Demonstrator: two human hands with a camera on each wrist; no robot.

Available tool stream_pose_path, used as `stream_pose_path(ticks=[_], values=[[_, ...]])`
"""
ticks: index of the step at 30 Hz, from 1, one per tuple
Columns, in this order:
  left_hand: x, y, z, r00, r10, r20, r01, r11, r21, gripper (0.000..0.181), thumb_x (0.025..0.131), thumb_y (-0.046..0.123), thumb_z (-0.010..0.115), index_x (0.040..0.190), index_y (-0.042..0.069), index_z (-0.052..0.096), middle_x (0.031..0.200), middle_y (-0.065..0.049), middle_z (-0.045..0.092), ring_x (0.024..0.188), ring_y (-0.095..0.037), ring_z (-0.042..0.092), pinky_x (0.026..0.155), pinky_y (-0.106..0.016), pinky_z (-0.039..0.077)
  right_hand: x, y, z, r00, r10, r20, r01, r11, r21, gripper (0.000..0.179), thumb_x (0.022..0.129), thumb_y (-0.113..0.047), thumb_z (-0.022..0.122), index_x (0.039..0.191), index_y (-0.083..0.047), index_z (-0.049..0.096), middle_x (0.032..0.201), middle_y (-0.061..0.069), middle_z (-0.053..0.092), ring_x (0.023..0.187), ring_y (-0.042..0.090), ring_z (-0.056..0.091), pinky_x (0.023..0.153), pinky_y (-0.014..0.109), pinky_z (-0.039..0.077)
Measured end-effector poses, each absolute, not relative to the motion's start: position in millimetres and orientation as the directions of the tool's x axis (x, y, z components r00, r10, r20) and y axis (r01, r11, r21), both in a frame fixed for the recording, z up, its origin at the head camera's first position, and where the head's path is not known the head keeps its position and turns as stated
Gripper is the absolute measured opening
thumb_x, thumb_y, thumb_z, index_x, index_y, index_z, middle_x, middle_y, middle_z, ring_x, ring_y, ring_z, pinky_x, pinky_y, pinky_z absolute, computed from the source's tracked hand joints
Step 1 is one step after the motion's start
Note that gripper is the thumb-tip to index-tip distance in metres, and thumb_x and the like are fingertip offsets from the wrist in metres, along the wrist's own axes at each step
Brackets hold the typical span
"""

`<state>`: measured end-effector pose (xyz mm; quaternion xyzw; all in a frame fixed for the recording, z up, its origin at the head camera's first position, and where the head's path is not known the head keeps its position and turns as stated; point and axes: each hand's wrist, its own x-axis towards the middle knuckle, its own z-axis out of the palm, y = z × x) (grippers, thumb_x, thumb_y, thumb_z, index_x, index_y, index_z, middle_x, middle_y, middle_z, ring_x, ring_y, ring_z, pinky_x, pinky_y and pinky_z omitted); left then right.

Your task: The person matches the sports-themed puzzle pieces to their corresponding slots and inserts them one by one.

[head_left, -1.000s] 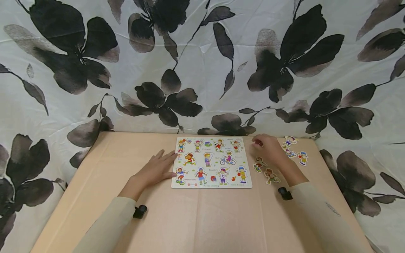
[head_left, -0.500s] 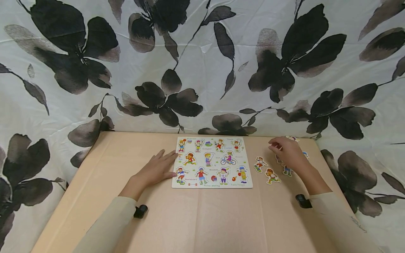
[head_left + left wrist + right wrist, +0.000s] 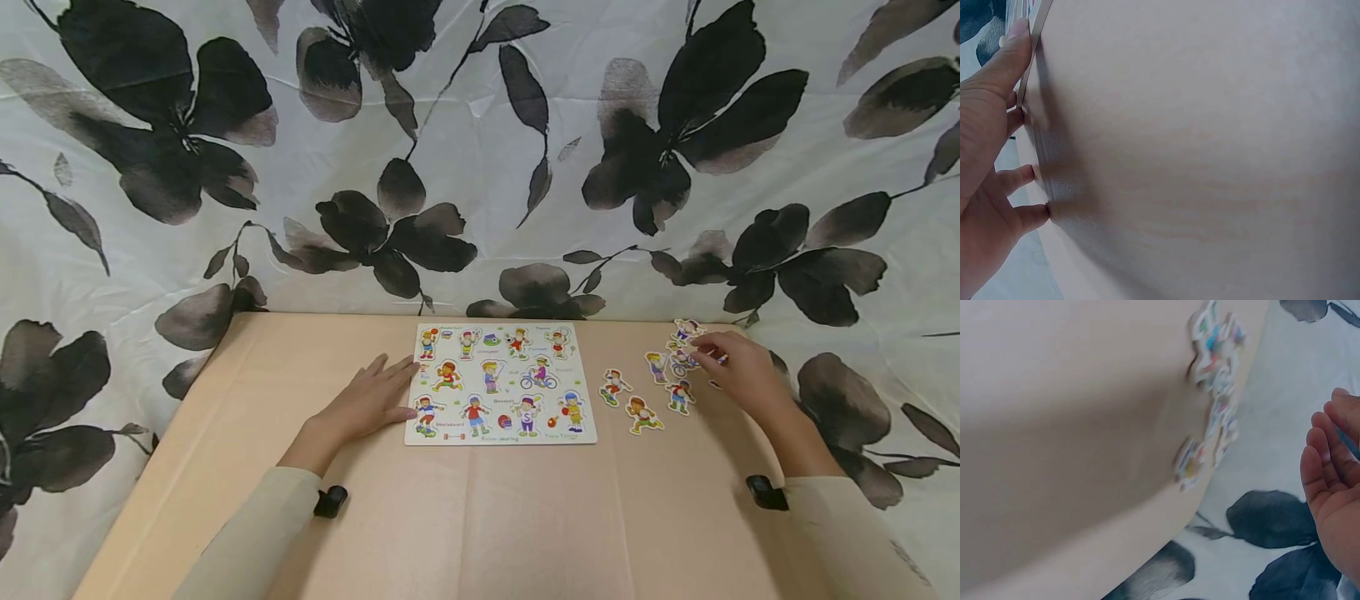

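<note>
A white puzzle board (image 3: 500,425) printed with children playing sports lies flat at the table's far edge. My left hand (image 3: 369,397) rests at its left side with fingers spread. In the left wrist view, the thumb (image 3: 1017,37) lies on the board's edge and other fingertips touch the table. My right hand (image 3: 738,371) hovers at the far right over the loose pieces, fingers loosely bent, nothing seen in them. Below it lie a cyclist piece (image 3: 681,360) and a partly hidden one. A runner piece (image 3: 645,416) and a skateboarder piece (image 3: 615,387) lie nearer the board.
More loose figure pieces lie at the right, among them a standing figure (image 3: 656,367) and a blue-clad figure (image 3: 680,397). The light brown table (image 3: 525,517) ends at a hanging floral cloth (image 3: 480,158) behind and to the sides.
My right hand has moved right, from beside the board across the loose pieces, uncovering several of them. My left hand has stayed at the board's left edge.
</note>
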<state>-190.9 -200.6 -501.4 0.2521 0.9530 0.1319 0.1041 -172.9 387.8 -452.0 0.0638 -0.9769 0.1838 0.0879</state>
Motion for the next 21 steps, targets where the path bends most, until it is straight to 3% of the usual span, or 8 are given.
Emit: stream_pose_path(ticks=[6,11,21], values=[[-190.8,-200.7,-500.8,-0.851,0.508,-0.134,0.451,0.837,0.309,0.084,0.096,0.051,0.069,0.162,0.012,0.035,0.17,-0.009,0.03,0.154,-0.053,0.02,0.118,-0.075,0.025,-161.6,393.9,-461.5,-0.978,-0.086,0.187,-0.148,0.927,-0.345,0.025,0.096,-0.014,0.074,0.117,-0.002,0.072,0.1,0.014,0.07,0.087,0.029,0.066,0.069,0.033,0.053],[-190.8,-201.7,-502.1,-0.853,0.502,-0.14,0.438,0.837,0.329,0.084,0.096,0.05,0.069,0.162,0.012,0.035,0.17,-0.009,0.029,0.155,-0.053,0.018,0.118,-0.075,0.023,-149.0,379.7,-471.4,-0.962,-0.167,0.214,-0.239,0.894,-0.379,0.024,0.091,-0.011,0.078,0.113,-0.001,0.074,0.096,0.009,0.071,0.081,0.019,0.063,0.065,0.023,0.053],[-191.3,-201.8,-503.2,-0.853,0.505,-0.133,0.442,0.833,0.332,0.084,0.096,0.051,0.069,0.162,0.012,0.035,0.17,-0.008,0.029,0.155,-0.053,0.018,0.118,-0.075,0.023,-134.7,348.5,-496.5,-0.933,-0.315,0.176,-0.359,0.854,-0.377,0.023,0.084,-0.011,0.085,0.105,-0.008,0.075,0.088,-0.004,0.067,0.078,0.006,0.055,0.065,0.024,0.052]])
